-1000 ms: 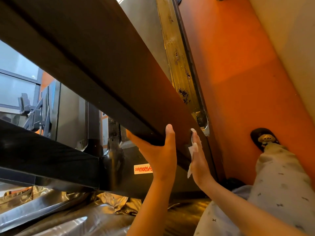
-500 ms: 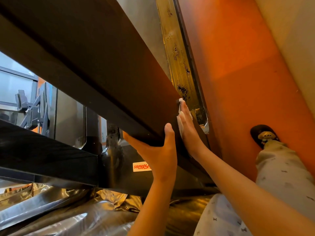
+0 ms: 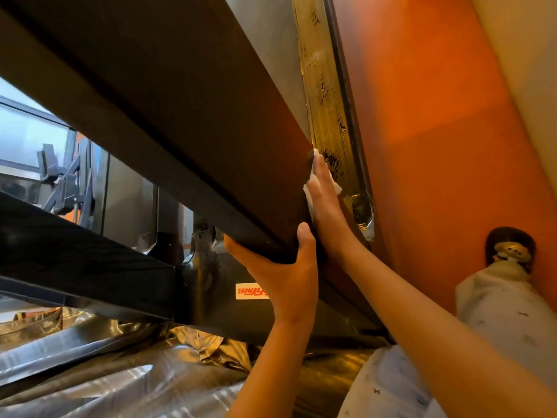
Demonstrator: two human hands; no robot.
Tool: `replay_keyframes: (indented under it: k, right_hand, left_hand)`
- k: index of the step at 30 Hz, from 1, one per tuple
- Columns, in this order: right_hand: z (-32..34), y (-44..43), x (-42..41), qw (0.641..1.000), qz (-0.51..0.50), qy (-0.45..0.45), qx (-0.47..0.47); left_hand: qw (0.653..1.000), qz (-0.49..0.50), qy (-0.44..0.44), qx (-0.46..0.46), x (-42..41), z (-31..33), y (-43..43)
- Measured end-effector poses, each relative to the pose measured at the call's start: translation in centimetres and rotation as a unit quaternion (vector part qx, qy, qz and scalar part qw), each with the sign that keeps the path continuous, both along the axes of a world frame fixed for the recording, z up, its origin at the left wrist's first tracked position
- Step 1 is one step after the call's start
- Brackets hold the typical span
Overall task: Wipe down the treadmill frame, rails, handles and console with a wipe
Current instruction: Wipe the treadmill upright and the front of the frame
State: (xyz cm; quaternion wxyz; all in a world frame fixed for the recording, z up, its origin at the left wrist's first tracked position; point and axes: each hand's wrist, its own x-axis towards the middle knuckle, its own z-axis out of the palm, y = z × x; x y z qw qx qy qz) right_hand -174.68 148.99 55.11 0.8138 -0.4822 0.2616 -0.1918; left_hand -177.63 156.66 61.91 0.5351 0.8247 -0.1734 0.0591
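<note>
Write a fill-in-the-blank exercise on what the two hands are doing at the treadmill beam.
1. The right hand presses a ____ wipe flat against the side of the dark frame beam.
2. The left hand grips the beam's lower edge from below, its ____ pointing up beside the right wrist.
3. The slipper rests on an ____ floor.

Missing words: white; thumb; orange.

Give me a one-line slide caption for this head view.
Right hand presses a white wipe against the dark treadmill beam while the left hand grips its lower edge.
</note>
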Motion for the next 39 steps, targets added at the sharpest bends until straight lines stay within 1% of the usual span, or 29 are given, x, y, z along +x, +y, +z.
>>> replay_keyframes:
  k: [3, 6, 7, 12, 15, 20, 23, 24, 26, 28, 30, 34, 36, 39]
  right_hand:
    - [-0.7, -0.9, 0.8, 1.000, -0.001, -0.019, -0.019]
    - [-1.6, -1.2, 0.8, 0.999, -0.001, -0.019, -0.035]
    - [-1.7, -1.3, 0.7, 1.000, 0.004, -0.014, -0.027]
    - [-5.1, -0.5, -0.1, 0.997, 0.016, 0.038, 0.058]
    - [-8.4, 0.8, -1.2, 0.996, 0.025, 0.068, 0.055]
    - [-12.9, 2.6, -3.3, 0.992, 0.027, 0.099, 0.071]
    - [-15.7, 3.4, -4.1, 0.982, 0.049, 0.140, 0.118]
    - [-15.4, 3.3, -4.3, 0.978, 0.051, 0.158, 0.125]
    - [-14.5, 3.3, -4.3, 0.978, 0.042, 0.172, 0.108]
    - [-12.5, 3.4, -4.1, 0.986, 0.022, 0.138, 0.090]
    - [-9.7, 4.0, -4.2, 0.996, 0.001, 0.078, 0.039]
    - [-6.4, 5.7, -5.8, 0.999, 0.009, -0.006, -0.045]
    - [-6.6, 6.4, -6.7, 0.998, 0.011, -0.011, -0.068]
    - [-7.9, 7.0, -7.5, 0.998, -0.001, 0.005, -0.063]
  left_hand:
    - [1.000, 0.011, 0.009, 0.000, -0.2, 0.0, -0.1]
    - [1.000, 0.027, -0.013, 0.004, -0.3, 0.0, -0.5]
    - [0.999, 0.031, -0.017, 0.004, -0.3, 0.0, -0.6]
    - [0.997, 0.065, -0.028, 0.008, -0.7, -0.5, -0.9]
    - [0.995, 0.081, -0.059, 0.017, -0.9, -0.9, -0.9]
    - [0.990, 0.109, -0.076, 0.038, -1.7, -2.6, -0.8]
    - [0.988, 0.122, -0.084, 0.053, -2.1, -3.4, -0.8]
    - [0.987, 0.121, -0.090, 0.062, -2.2, -3.5, -0.8]
    - [0.986, 0.117, -0.096, 0.075, -2.2, -3.7, -0.9]
    - [0.986, 0.108, -0.099, 0.084, -2.1, -3.8, -0.9]
    - [0.986, 0.102, -0.096, 0.091, -2.1, -3.9, -0.9]
    - [0.987, 0.105, -0.070, 0.101, -2.5, -3.6, -0.6]
    - [0.989, 0.096, -0.037, 0.109, -2.6, -3.5, 0.1]
    - [0.989, 0.088, 0.020, 0.114, -3.3, -4.0, 1.0]
